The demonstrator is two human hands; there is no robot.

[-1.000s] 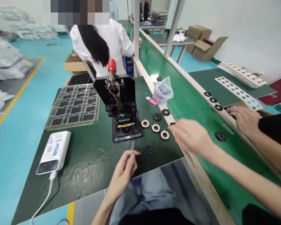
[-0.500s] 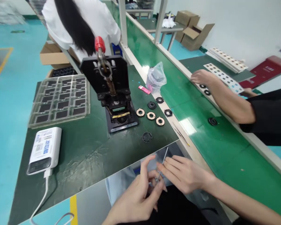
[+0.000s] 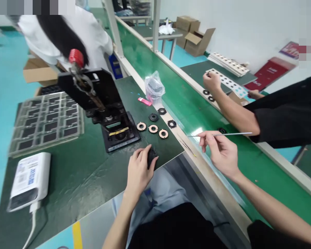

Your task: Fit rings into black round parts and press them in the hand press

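My left hand (image 3: 141, 162) is at the front edge of the green table, its fingers and thumb closed around a black round disc (image 3: 151, 156), partly covered by the fingers. In my right hand (image 3: 223, 152), raised above the belt's near rail, a thin grey metal rod (image 3: 235, 134) is pinched and lies nearly level. Beyond the left hand, copper-faced rings (image 3: 153, 129) and a black ring (image 3: 153, 117) lie on the table. Two more black rings, one of them a toothed ring (image 3: 172, 123), sit on the rail, near a pair of tweezers (image 3: 186, 145).
A black hand press (image 3: 106, 114) with a red-tipped lever stands on the table. Left are a clear tray (image 3: 46, 121) of dark squares and a white power bank (image 3: 29, 180) with cable. A bagged cup (image 3: 154, 88) stands behind. A co-worker's arm (image 3: 230, 107) reaches across the green belt (image 3: 176, 83).
My hands have moved apart: the left went forward to the table and took hold of the black disc. The right rose to the right with the rod. The view has shifted right.
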